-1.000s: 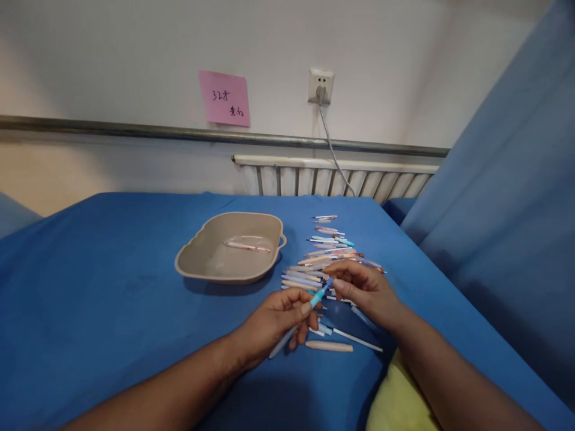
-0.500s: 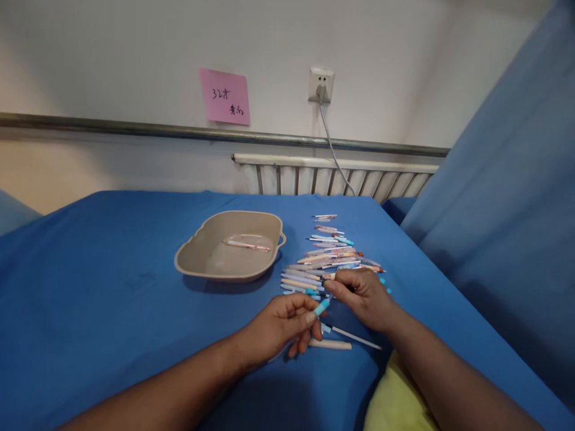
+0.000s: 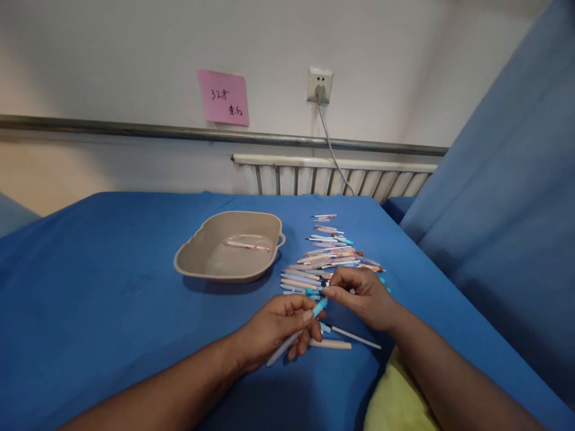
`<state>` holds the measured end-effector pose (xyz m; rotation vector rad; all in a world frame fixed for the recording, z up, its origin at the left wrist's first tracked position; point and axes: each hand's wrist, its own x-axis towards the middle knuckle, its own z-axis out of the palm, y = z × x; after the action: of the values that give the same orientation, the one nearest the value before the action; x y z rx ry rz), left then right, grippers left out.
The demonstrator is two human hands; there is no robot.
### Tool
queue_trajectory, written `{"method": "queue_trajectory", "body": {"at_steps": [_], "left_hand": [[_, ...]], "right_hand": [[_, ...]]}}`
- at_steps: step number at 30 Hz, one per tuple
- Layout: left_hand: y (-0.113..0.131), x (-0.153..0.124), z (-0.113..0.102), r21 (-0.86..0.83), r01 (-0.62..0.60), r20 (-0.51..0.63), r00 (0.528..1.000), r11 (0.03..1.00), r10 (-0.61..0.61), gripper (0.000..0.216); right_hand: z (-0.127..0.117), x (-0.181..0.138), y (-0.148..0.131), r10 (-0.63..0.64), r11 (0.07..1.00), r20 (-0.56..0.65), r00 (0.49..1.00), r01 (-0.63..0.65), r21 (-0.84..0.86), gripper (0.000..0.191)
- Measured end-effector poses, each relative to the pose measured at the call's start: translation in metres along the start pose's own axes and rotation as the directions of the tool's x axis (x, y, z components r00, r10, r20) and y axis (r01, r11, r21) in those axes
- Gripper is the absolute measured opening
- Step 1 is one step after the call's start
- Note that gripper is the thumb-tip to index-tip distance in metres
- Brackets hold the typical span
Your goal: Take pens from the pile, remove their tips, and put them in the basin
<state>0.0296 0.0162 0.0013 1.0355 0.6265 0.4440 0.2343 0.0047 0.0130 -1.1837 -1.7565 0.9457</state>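
Observation:
My left hand point(image 3: 283, 323) is closed around a pen point(image 3: 320, 307) with a light blue end and a pale lavender barrel that sticks out below the palm. Just beyond the blue end, my right hand point(image 3: 362, 296) pinches with thumb and forefinger. Whatever small piece sits in that pinch is too small to make out. Beneath and beside the hands lie a thin white refill point(image 3: 357, 338) and a cream pen barrel point(image 3: 331, 344). Behind my right hand spreads a pile of pens and pen parts point(image 3: 305, 278) in rough rows.
A beige plastic basin point(image 3: 215, 276) stands left of the pile, with one clear-and-red pen point(image 3: 247, 245) inside. Yellow fabric point(image 3: 399, 395) is at the front right. A blue curtain point(image 3: 503, 149) hangs on the right; a radiator point(image 3: 305, 176) lines the wall behind.
More of the lavender barrel now shows below my left hand. My right hand has shifted slightly, staying close to the blue end of the pen.

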Motion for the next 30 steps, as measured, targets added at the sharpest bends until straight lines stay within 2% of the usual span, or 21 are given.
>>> {"method": "queue_trajectory", "body": {"at_steps": [2, 5, 11, 14, 17, 20, 22, 27, 30], "left_hand": [[0.0006, 0.0001, 0.0013, -0.004, -0.002, -0.006, 1.000, 1.000, 0.002, 0.031], [0.0037, 0.0004, 0.0028, -0.017, 0.001, -0.040, 0.999, 1.000, -0.001, 0.032], [0.0064, 0.0004, 0.0022, -0.032, 0.007, -0.050, 0.999, 0.999, -0.009, 0.033], [0.0037, 0.0008, 0.0005, -0.002, 0.009, -0.031, 0.999, 1.000, -0.009, 0.033], [0.0006, 0.0013, 0.0002, 0.036, 0.000, -0.012, 1.000, 0.999, 0.000, 0.031], [0.0003, 0.0015, 0.0017, 0.059, 0.010, 0.004, 1.000, 0.998, -0.011, 0.031], [0.0021, 0.0017, 0.0025, 0.059, 0.017, -0.004, 1.000, 0.998, -0.017, 0.031], [0.0067, 0.0017, 0.0009, 0.029, 0.013, -0.042, 0.999, 0.999, -0.012, 0.035], [0.0061, 0.0009, -0.0002, 0.023, 0.025, -0.040, 0.999, 0.999, -0.025, 0.036]], "right_hand": [[-0.0001, -0.0002, -0.0012, -0.024, 0.997, -0.015, 1.000, 0.023, -0.080, 0.040], [-0.0020, -0.0010, -0.0024, -0.051, 0.995, -0.016, 0.999, 0.050, -0.092, 0.044], [-0.0057, -0.0001, -0.0033, -0.022, 0.969, -0.008, 1.000, 0.023, 0.244, 0.026], [-0.0038, 0.0015, -0.0004, 0.025, 0.954, 0.020, 0.999, -0.030, 0.299, 0.026], [-0.0022, 0.0015, 0.0004, 0.048, 0.988, 0.001, 0.999, -0.048, 0.147, 0.029], [-0.0041, -0.0002, -0.0034, -0.027, 0.995, -0.029, 0.999, 0.024, -0.095, 0.039], [-0.0068, -0.0013, -0.0064, -0.056, 0.991, -0.021, 0.998, 0.053, -0.121, 0.040], [-0.0081, -0.0008, -0.0061, -0.041, 0.973, 0.029, 0.999, 0.033, 0.229, 0.028], [-0.0040, 0.0006, -0.0019, -0.015, 0.953, 0.072, 0.997, -0.007, 0.302, 0.025]]}}
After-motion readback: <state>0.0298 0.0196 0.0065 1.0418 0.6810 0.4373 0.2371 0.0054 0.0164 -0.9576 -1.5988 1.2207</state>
